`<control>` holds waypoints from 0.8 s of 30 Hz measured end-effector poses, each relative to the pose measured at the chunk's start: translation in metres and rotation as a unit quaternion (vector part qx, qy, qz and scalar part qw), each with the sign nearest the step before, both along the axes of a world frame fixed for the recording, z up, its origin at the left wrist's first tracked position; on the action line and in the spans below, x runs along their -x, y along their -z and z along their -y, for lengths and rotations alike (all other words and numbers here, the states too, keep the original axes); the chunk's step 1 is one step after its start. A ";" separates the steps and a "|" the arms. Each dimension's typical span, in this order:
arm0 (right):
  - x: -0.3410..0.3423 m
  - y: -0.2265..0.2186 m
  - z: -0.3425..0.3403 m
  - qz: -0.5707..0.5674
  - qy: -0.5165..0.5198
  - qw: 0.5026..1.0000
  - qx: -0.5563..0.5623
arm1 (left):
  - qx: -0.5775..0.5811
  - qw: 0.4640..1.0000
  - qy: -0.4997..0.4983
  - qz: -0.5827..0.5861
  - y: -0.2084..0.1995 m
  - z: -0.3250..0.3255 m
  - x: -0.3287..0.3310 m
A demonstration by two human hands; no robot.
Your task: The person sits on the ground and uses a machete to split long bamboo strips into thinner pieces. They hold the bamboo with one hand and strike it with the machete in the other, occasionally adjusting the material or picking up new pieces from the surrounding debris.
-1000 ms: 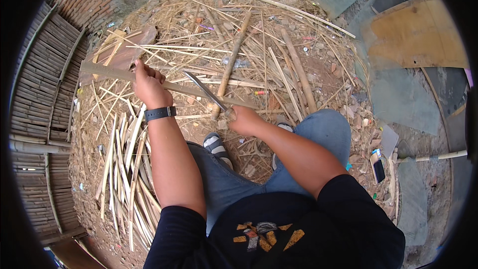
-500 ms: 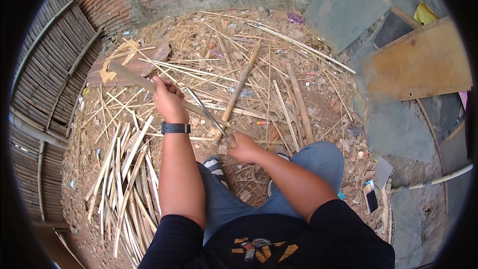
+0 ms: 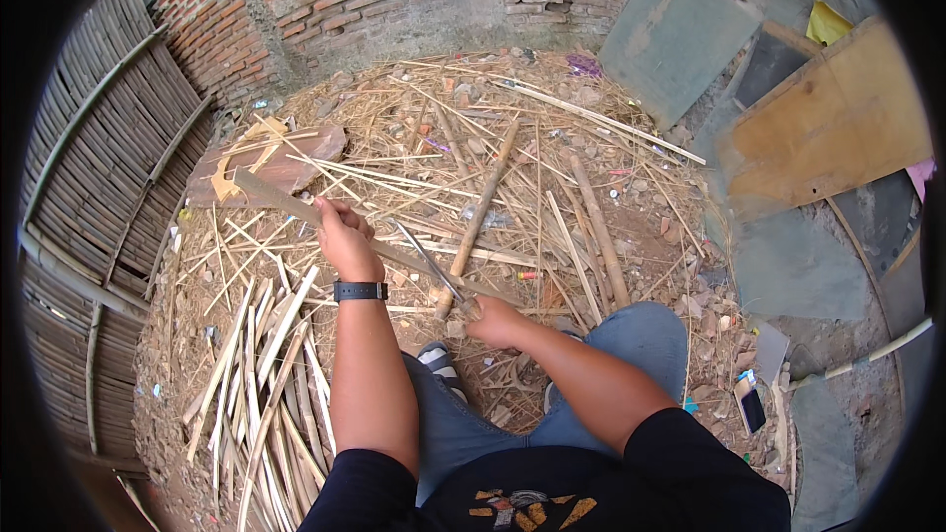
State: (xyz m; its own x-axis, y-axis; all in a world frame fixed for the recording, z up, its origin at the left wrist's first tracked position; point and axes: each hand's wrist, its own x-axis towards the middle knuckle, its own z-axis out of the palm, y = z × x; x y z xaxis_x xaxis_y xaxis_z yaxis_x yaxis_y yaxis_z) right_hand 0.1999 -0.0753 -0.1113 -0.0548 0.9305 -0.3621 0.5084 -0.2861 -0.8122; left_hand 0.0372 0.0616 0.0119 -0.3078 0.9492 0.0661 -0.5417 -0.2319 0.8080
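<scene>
My left hand (image 3: 349, 242), with a dark watch at the wrist, is closed around a long bamboo strip (image 3: 276, 199). The strip slants from the upper left down to the right, above the littered ground. Closed on the handle of a long knife (image 3: 430, 261), my right hand (image 3: 497, 324) is near the strip's lower end. The narrow, slightly curved blade points up and left and crosses the strip in view. Whether its edge touches the strip I cannot tell. My fingers hide most of the handle.
Cut bamboo strips (image 3: 258, 389) lie heaped at my left. Ahead, a round pole (image 3: 485, 207) and another pole (image 3: 597, 229) rest among shavings and rubble. A brown board (image 3: 313, 145) lies far left. Sheets (image 3: 803, 261) and a phone (image 3: 752, 410) are at right.
The whole view has shifted, so the scene sits slightly lower and to the right. Both hands keep their hold on the bamboo strip and the knife, with little visible change between them.
</scene>
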 end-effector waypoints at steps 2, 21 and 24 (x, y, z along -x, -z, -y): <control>0.003 -0.001 0.005 -0.019 -0.007 0.999 -0.043 | -0.001 1.000 -0.004 -0.006 0.000 0.002 -0.002; 0.004 0.014 -0.001 -0.071 -0.001 0.997 -0.011 | 0.007 1.000 -0.005 0.001 0.002 0.000 0.000; 0.003 0.004 0.003 -0.084 -0.010 0.996 -0.003 | -0.009 1.000 -0.004 0.004 0.002 -0.002 0.001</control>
